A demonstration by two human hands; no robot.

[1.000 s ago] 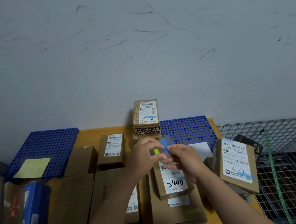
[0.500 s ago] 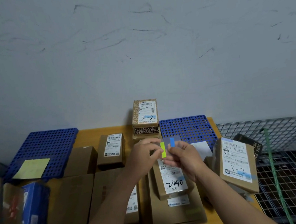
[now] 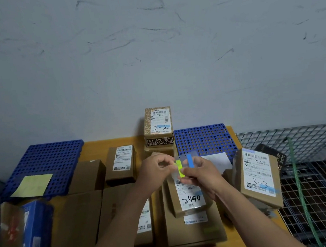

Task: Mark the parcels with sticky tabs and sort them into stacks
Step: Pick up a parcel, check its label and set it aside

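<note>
**Tab sheet held over the parcels**

A clear plastic sheet of sticky tabs (image 3: 185,164), carrying one yellow-green strip (image 3: 180,168) and one blue strip (image 3: 190,160), is held upright above the brown cardboard parcel marked "2490" (image 3: 187,197). The right hand (image 3: 200,176) clamps the sheet's lower edge; the left hand (image 3: 156,172) pinches at the yellow-green strip's upper end. That parcel lies atop a larger flat carton (image 3: 194,231) on the yellow worktop (image 3: 94,147). A box labelled "3-2" (image 3: 158,126) stands by the wall, a tilted one labelled "3-3" (image 3: 258,178) at right. Blue perforated mats (image 3: 46,164) flank them, and more plain cartons (image 3: 76,221) crowd the left.
</note>
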